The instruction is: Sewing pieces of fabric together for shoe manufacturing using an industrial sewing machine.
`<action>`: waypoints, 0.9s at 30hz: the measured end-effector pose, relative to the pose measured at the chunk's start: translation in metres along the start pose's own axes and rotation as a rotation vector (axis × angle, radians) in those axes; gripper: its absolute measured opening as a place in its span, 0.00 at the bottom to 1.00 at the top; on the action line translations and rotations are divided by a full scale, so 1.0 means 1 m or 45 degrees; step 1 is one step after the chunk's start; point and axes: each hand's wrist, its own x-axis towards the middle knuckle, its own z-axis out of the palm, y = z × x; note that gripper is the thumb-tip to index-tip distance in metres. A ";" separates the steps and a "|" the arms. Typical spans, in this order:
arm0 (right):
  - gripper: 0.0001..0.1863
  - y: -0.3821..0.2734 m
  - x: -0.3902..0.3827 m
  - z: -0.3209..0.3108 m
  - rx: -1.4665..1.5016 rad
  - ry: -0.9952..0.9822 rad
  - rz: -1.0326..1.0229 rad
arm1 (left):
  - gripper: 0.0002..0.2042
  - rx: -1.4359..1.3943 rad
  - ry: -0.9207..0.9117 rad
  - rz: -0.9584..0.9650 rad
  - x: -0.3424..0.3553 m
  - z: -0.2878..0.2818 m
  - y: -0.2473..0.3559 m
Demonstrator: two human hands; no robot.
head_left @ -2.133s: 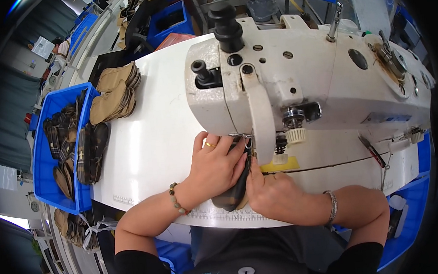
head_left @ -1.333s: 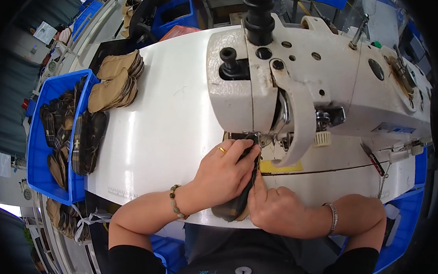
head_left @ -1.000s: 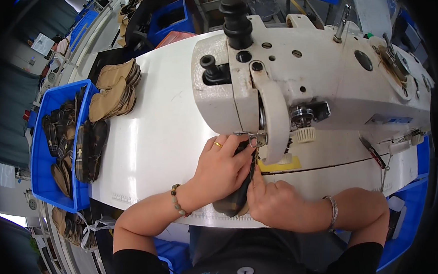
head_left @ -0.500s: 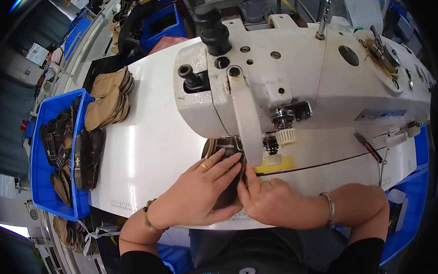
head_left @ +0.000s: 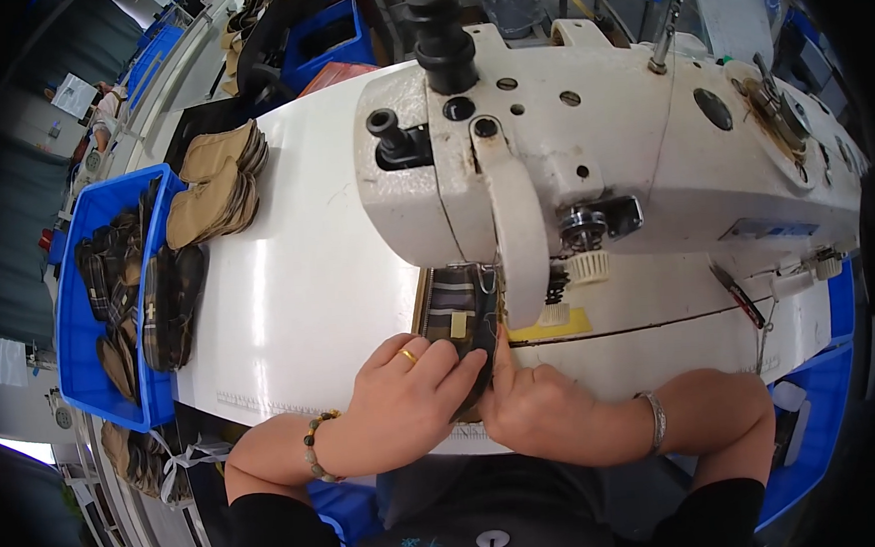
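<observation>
A plaid slipper (head_left: 449, 303) in dark brown and grey, with a small yellowish tag, lies partly under the head of the white sewing machine (head_left: 423, 204). My left hand (head_left: 405, 401) is on its near left part, fingers bent over and gripping it. At the slipper's right edge my right hand (head_left: 536, 408) pinches the near end, the index finger pointing along the edge toward the needle area. A thin dark strip (head_left: 641, 327) runs across the table from the right toward the machine's foot. The machine arm hides the needle.
At the left stands a blue bin (head_left: 114, 394) holding several plaid slippers, with more plaid slippers (head_left: 171, 305) along its right side. Tan sole-shaped pieces (head_left: 218, 202) are stacked behind it. Small thread snips (head_left: 737, 293) lie on the white table (head_left: 300, 312) at the right.
My left hand has drawn back toward me and its fingers have bent, uncovering more of the plaid slipper and its tag. The right hand stays nearly in place. The view has shifted slightly.
</observation>
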 end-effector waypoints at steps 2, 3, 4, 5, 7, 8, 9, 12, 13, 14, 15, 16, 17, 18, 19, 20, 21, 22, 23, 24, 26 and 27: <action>0.09 -0.009 -0.003 -0.003 -0.038 0.025 0.012 | 0.30 -0.050 -0.071 -0.037 0.005 0.002 0.002; 0.09 -0.012 -0.004 -0.005 -0.079 0.053 0.024 | 0.30 -0.097 -0.141 -0.073 0.006 0.003 0.002; 0.09 -0.012 -0.004 -0.007 -0.077 0.054 0.023 | 0.30 -0.096 -0.142 -0.075 0.006 0.004 0.004; 0.08 -0.012 -0.004 -0.009 -0.098 0.050 -0.004 | 0.27 -0.094 -0.163 -0.084 0.006 0.006 0.005; 0.08 -0.012 -0.004 -0.010 -0.119 0.044 -0.029 | 0.24 -0.094 -0.185 -0.091 0.007 0.007 0.007; 0.08 -0.012 -0.005 -0.008 -0.125 0.055 -0.029 | 0.24 -0.109 -0.143 -0.097 0.008 0.007 0.007; 0.07 -0.012 -0.005 -0.007 -0.131 0.067 -0.029 | 0.23 -0.124 -0.102 -0.103 0.009 0.008 0.007; 0.07 -0.013 -0.006 -0.007 -0.106 0.078 -0.037 | 0.23 -0.106 -0.096 -0.056 0.008 0.010 0.005; 0.07 -0.013 -0.006 -0.007 -0.104 0.078 -0.038 | 0.23 -0.107 -0.096 -0.058 0.008 0.011 0.005; 0.09 -0.012 -0.006 -0.009 -0.075 0.049 -0.057 | 0.23 -0.120 -0.096 -0.046 0.007 0.012 0.004; 0.11 -0.012 -0.006 -0.011 -0.046 0.019 -0.076 | 0.23 -0.134 -0.095 -0.033 0.006 0.013 0.004; 0.11 -0.012 -0.005 -0.012 -0.044 0.020 -0.079 | 0.23 -0.134 -0.095 -0.037 0.006 0.014 0.003; 0.11 -0.012 -0.005 -0.012 -0.027 0.011 -0.076 | 0.23 -0.141 -0.097 -0.036 0.005 0.015 0.003; 0.12 -0.012 -0.005 -0.012 -0.010 0.001 -0.072 | 0.23 -0.148 -0.098 -0.035 0.005 0.015 0.003; 0.12 -0.012 -0.005 -0.012 -0.010 0.001 -0.073 | 0.23 -0.149 -0.098 -0.037 0.005 0.015 0.003; 0.12 -0.013 -0.006 -0.011 0.000 -0.002 -0.068 | 0.23 -0.149 -0.097 -0.035 0.006 0.015 0.003; 0.12 -0.013 -0.006 -0.010 0.009 -0.005 -0.063 | 0.22 -0.149 -0.096 -0.033 0.007 0.015 0.003; 0.12 -0.013 -0.006 -0.010 0.009 -0.005 -0.063 | 0.22 -0.149 -0.095 -0.034 0.007 0.015 0.003; 0.09 -0.013 -0.006 -0.009 -0.001 0.014 -0.059 | 0.22 -0.161 -0.085 -0.032 0.008 0.015 0.003; 0.09 -0.013 -0.007 -0.009 -0.010 0.033 -0.054 | 0.21 -0.174 -0.076 -0.030 0.008 0.016 0.003; 0.09 -0.012 -0.006 -0.009 -0.009 0.039 -0.064 | 0.20 -0.185 -0.073 -0.034 0.009 0.015 0.002; 0.09 -0.012 -0.006 -0.009 -0.011 0.044 -0.071 | 0.20 -0.196 -0.070 -0.034 0.010 0.015 0.001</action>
